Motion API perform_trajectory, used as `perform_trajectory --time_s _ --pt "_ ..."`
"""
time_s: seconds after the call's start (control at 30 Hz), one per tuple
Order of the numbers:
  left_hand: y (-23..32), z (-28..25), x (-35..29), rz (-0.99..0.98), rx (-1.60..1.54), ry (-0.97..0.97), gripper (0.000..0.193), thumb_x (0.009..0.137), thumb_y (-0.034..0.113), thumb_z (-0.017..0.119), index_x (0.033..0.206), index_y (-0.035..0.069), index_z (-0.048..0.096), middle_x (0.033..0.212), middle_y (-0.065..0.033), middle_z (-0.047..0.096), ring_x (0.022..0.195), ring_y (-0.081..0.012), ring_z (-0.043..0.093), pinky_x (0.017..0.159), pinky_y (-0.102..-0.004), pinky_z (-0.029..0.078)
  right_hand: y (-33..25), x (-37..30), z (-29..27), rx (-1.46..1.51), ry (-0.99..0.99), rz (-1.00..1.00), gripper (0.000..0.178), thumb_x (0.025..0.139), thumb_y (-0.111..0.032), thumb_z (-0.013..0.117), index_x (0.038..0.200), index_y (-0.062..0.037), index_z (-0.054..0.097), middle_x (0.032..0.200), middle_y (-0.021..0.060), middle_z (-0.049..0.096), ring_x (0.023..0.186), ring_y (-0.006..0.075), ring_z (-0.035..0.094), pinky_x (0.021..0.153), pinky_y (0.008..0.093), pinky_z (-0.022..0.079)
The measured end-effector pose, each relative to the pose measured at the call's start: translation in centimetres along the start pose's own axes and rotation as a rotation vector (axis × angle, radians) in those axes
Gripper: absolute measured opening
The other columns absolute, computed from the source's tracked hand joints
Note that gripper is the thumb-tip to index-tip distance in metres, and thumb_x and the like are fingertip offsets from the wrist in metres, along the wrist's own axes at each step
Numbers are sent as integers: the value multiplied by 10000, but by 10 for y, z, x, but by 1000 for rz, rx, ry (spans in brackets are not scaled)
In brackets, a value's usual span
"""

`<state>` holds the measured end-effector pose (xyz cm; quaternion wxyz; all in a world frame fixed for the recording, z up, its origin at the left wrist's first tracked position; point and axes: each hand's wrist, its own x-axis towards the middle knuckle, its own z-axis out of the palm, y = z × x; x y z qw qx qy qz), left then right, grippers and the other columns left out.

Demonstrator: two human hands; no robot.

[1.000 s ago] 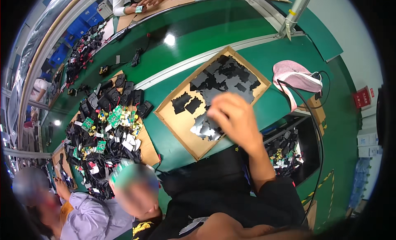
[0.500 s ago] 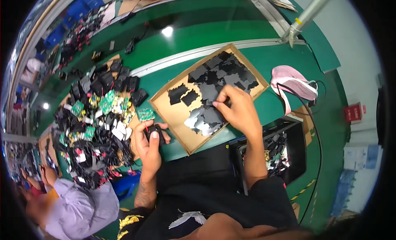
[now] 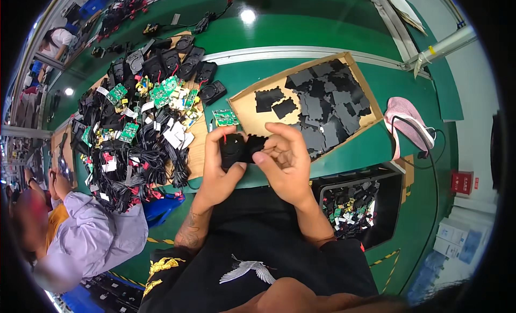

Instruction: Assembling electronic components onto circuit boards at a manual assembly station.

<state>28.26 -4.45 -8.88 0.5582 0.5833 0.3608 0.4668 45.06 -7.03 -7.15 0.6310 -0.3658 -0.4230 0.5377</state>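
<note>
My left hand (image 3: 214,176) is closed round a black plastic housing (image 3: 231,145) with a round recess, holding it over the table's near edge. A red wire runs from the housing toward a small green circuit board (image 3: 225,118) lying just beyond my fingers. Between my right hand's (image 3: 290,170) thumb and fingers is a thin black sheet piece (image 3: 255,146) with a notched edge, held against the housing's right side. Past my right hand, a shallow cardboard tray (image 3: 248,107) holds many similar black sheet pieces (image 3: 333,98).
At left lies a heap of black housings, green boards and cables (image 3: 145,119). A black bin (image 3: 389,205) of similar parts stands at my right, below a pink mesh item (image 3: 403,119) with a dark cable. A person in a pale sleeve (image 3: 102,227) sits at left.
My right hand has left the tray with a black sheet piece and come to the housing in my left hand. The view has shifted, so the table appears moved rightward.
</note>
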Motion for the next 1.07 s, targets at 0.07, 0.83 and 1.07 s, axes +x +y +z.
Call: perform_trajectory --time_s 0.07,0.83,1.07 --pt "-9 2 -4 21 6 -24 705 832 -115 581 1476 65 358 1316 -110 518 1156 -165 530 1004 -316 449 -5 -2 6 -120 -17 15 465 922 77 704 1361 18 566 1049 56 659 940 91 625 840 238 512" --pt "-10 -7 0 -40 -154 -172 713 772 -118 554 1445 57 396 1259 -109 550 1223 -196 552 1080 -346 430 -1 4 10 -579 -20 -274 220 822 76 800 1038 31 786 879 124 762 739 136 703 649 249 536" --pt "-13 -10 -1 -135 -196 -195 733 765 -95 542 1466 53 385 1341 -103 505 1289 -200 504 1114 -348 396 -5 2 8 -579 -23 -190 218 829 66 802 1042 21 788 895 126 769 748 144 704 665 236 534"
